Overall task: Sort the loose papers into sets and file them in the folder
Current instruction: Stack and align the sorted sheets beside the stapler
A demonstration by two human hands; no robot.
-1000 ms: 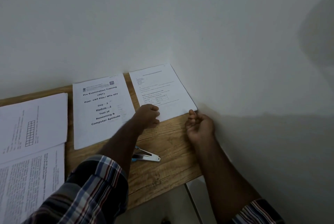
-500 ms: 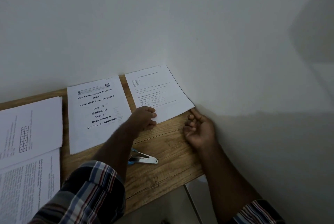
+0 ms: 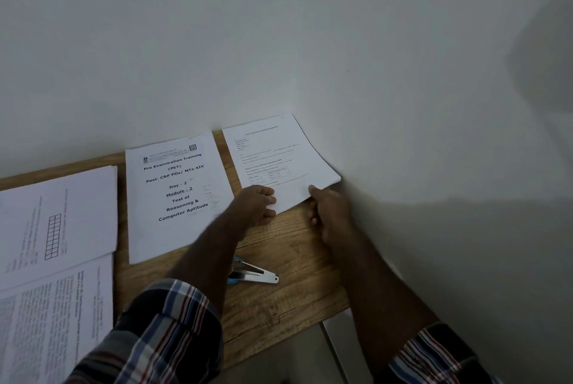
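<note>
- While both our hands are on the sheet (image 3: 279,160) at the desk's far right corner, against the wall, we judge the sorting to be under way and the filing not begun
- Our left hand (image 3: 255,207) rests on the sheet's near left corner with fingers curled; we cannot tell whether it pinches the paper or only presses it down
- Our right hand (image 3: 328,207) pinches the near right edge, thumb on top, and that edge looks slightly lifted
- Just left of the sheet lies the booklet (image 3: 178,194) titled "Pre Examination Training", flat and apart from it
- Further left sit two more piles, the grid pile (image 3: 59,216) overlapping the text pile (image 3: 49,315), so several groups seem laid out already
- A stapler (image 3: 254,273) lies on the desk (image 3: 294,259) near us, between our arms, untouched
- No folder shows, so binding the sets and filing them all appears left to do
</note>
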